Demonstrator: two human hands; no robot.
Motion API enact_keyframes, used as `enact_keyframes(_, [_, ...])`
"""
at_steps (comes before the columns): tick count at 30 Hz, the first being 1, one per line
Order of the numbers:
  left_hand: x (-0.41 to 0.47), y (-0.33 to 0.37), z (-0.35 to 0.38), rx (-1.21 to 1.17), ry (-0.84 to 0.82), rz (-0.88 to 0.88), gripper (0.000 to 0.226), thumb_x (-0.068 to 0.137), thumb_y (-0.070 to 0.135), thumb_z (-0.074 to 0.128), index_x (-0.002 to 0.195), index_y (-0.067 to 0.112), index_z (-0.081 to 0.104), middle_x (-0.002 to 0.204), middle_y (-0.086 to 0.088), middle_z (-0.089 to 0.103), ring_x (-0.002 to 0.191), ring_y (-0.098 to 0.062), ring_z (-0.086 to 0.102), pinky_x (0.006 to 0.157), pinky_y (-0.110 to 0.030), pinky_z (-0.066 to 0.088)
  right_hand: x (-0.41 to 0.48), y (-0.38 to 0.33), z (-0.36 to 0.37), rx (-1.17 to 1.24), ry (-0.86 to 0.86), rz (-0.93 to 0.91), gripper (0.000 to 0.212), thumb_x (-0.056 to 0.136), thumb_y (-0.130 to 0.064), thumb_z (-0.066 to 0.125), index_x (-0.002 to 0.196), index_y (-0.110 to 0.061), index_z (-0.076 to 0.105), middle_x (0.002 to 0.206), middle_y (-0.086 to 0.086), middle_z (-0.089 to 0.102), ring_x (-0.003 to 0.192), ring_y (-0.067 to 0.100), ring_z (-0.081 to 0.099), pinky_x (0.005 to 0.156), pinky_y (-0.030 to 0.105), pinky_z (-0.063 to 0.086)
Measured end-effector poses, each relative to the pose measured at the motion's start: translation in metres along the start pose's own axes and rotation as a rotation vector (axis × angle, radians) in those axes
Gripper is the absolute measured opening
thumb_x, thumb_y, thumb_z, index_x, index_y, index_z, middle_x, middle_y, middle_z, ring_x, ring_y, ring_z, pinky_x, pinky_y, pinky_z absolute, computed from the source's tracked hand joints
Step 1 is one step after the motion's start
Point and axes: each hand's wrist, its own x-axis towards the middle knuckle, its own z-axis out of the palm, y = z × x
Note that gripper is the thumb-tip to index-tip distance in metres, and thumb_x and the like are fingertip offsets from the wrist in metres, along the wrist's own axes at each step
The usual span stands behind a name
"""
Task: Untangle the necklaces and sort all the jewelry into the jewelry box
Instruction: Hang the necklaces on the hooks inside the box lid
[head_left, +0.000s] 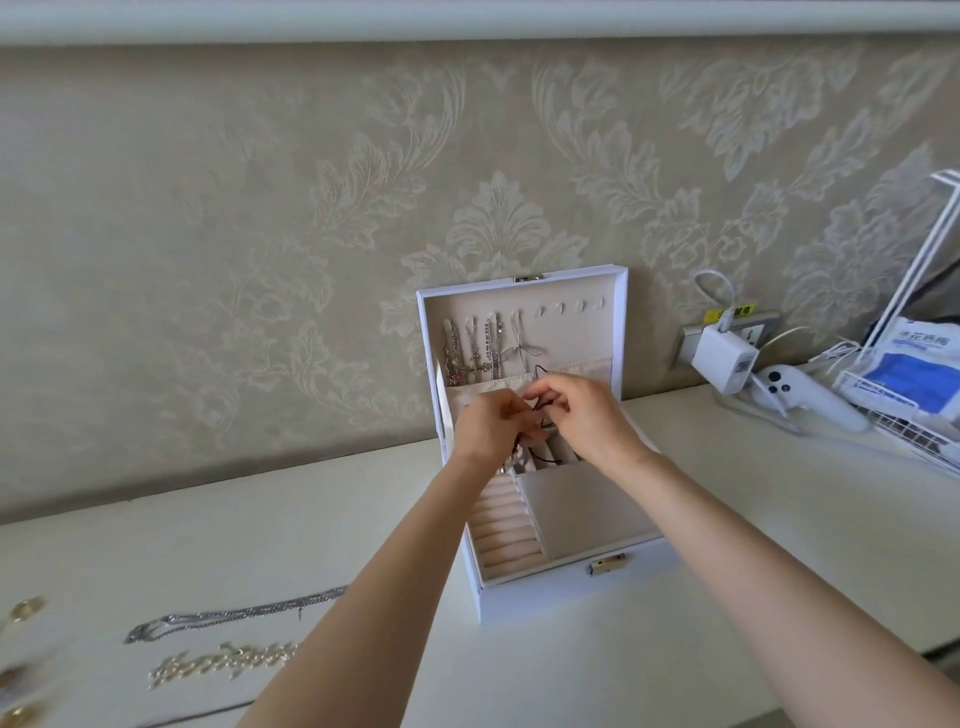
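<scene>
Partway: several necklaces (474, 353) hung in box lid (571, 332), above the hands.
Left hand (488, 426) and right hand (582, 415) together, pinching a black cord (537, 374), I think; two chains (234, 619) loose, left of them.

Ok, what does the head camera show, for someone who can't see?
The left hand and right hand pinch a black cord over an open white box. Necklaces hang in its lid; chains lie on the table.

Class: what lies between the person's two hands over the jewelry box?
A thin black cord, held by the left hand and right hand, in head view.
</scene>
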Motion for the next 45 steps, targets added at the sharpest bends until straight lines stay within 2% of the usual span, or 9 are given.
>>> enact_keyframes(7, [0.004, -0.002, -0.004, 0.174, 0.105, 0.070, 0.009, 0.084, 0.022, 0.067, 0.076, 0.021, 0.064, 0.076, 0.001, 0.071, 0.076, -0.022, 0.067, 0.075, -0.039, 0.055, 0.002, -0.002, -0.002, -0.102, 0.064, -0.031, 0.022, 0.084, 0.001, 0.060, 0.094, -0.014, 0.073, 0.094, -0.001, 0.073, 0.088, 0.016, 0.065, 0.081, 0.030, 0.051])
enact_keyframes(10, [0.002, 0.002, -0.004, 0.222, 0.105, 0.111, 0.008, 0.084, 0.023, 0.068, 0.083, 0.017, 0.063, 0.078, 0.004, 0.063, 0.074, -0.015, 0.058, 0.068, -0.027, 0.046, 0.003, -0.002, -0.006, -0.197, 0.073, 0.004, 0.017, 0.085, -0.006, 0.060, 0.093, -0.015, 0.071, 0.090, 0.000, 0.073, 0.088, 0.020, 0.065, 0.075, 0.030, 0.049])
enact_keyframes(16, [-0.001, 0.005, 0.002, 0.154, 0.053, -0.002, 0.010, 0.076, 0.023, 0.057, 0.076, 0.015, 0.051, 0.075, -0.004, 0.064, 0.067, -0.019, 0.048, 0.066, -0.031, 0.041, 0.004, -0.001, -0.011, -0.224, 0.105, 0.039, 0.010, 0.083, -0.019, 0.070, 0.084, -0.016, 0.061, 0.081, 0.001, 0.071, 0.083, 0.023, 0.064, 0.070, 0.030, 0.047])
enact_keyframes(22, [-0.003, 0.009, 0.005, -0.179, 0.061, -0.182, 0.025, 0.092, 0.016, 0.054, 0.069, 0.009, 0.063, 0.057, 0.003, 0.067, 0.045, -0.006, 0.048, 0.041, -0.012, 0.034, 0.000, -0.006, -0.009, -0.049, 0.168, 0.116, 0.023, 0.076, -0.019, 0.076, 0.068, -0.024, 0.055, 0.069, 0.000, 0.069, 0.070, 0.018, 0.064, 0.069, 0.031, 0.051])
enact_keyframes(25, [-0.002, 0.010, 0.005, -0.360, 0.086, -0.368, 0.027, 0.090, 0.019, 0.060, 0.064, 0.013, 0.060, 0.050, 0.005, 0.058, 0.041, -0.005, 0.039, 0.039, -0.016, 0.026, -0.003, -0.012, -0.007, 0.119, 0.114, 0.248, 0.024, 0.074, -0.018, 0.078, 0.059, -0.022, 0.059, 0.059, 0.000, 0.065, 0.056, 0.012, 0.062, 0.059, 0.023, 0.049])
enact_keyframes(28, [0.000, 0.011, 0.004, -0.517, 0.017, -0.528, 0.021, 0.089, 0.015, 0.061, 0.068, 0.013, 0.057, 0.053, 0.000, 0.053, 0.040, -0.005, 0.040, 0.035, -0.014, 0.023, -0.009, -0.019, -0.009, 0.358, -0.018, 0.353, 0.015, 0.078, -0.009, 0.074, 0.067, -0.013, 0.065, 0.057, 0.006, 0.063, 0.043, 0.011, 0.055, 0.044, 0.017, 0.043])
enact_keyframes(34, [0.002, 0.015, -0.001, -0.706, -0.088, -0.620, 0.021, 0.090, 0.009, 0.054, 0.070, 0.016, 0.057, 0.044, 0.005, 0.046, 0.035, -0.002, 0.038, 0.033, -0.011, 0.020, -0.017, -0.017, -0.007, 0.689, -0.084, 0.407, 0.007, 0.087, -0.004, 0.063, 0.082, -0.002, 0.058, 0.070, 0.019, 0.063, 0.052, 0.025, 0.061, 0.048, 0.027, 0.051])
enact_keyframes(40, [-0.001, 0.021, -0.001, -0.462, 0.094, -0.391, 0.017, 0.078, 0.002, 0.069, 0.072, 0.009, 0.056, 0.054, 0.001, 0.055, 0.047, -0.008, 0.042, 0.034, -0.013, 0.027, -0.016, -0.005, -0.003, 0.628, 0.109, 0.434, 0.013, 0.088, -0.014, 0.064, 0.080, -0.007, 0.058, 0.076, 0.010, 0.066, 0.044, 0.016, 0.054, 0.042, 0.024, 0.037])
enact_keyframes(45, [0.002, 0.023, -0.009, -0.048, 0.099, 0.001, 0.014, 0.078, 0.008, 0.071, 0.076, 0.016, 0.060, 0.079, -0.007, 0.073, 0.076, -0.015, 0.066, 0.076, -0.029, 0.051, -0.013, 0.009, -0.005, 0.444, 0.264, 0.485, 0.035, 0.082, -0.026, 0.070, 0.056, -0.014, 0.050, 0.053, -0.003, 0.048, 0.055, 0.015, 0.043, 0.058, 0.027, 0.034])
